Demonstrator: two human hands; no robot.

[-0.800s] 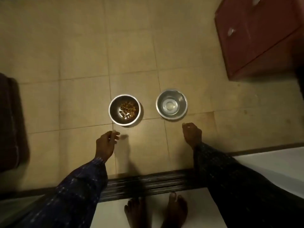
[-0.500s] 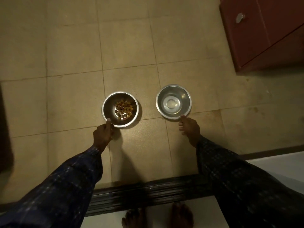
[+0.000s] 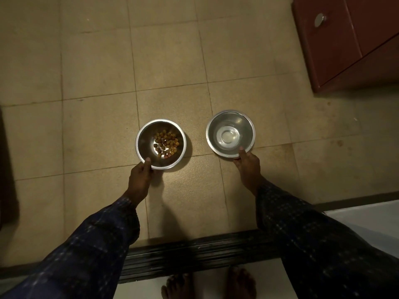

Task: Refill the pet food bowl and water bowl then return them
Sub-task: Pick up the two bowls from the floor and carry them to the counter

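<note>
On the tiled floor (image 3: pixel 97 130) sit two steel bowls, side by side and apart. The left hand (image 3: pixel 140 175) grips the near rim of the food bowl (image 3: pixel 146 147), which holds some kibble (image 3: pixel 166 143). The right hand (image 3: pixel 248 165) pinches the near rim of the water bowl (image 3: pixel 241 126), thumb over the edge.
</note>
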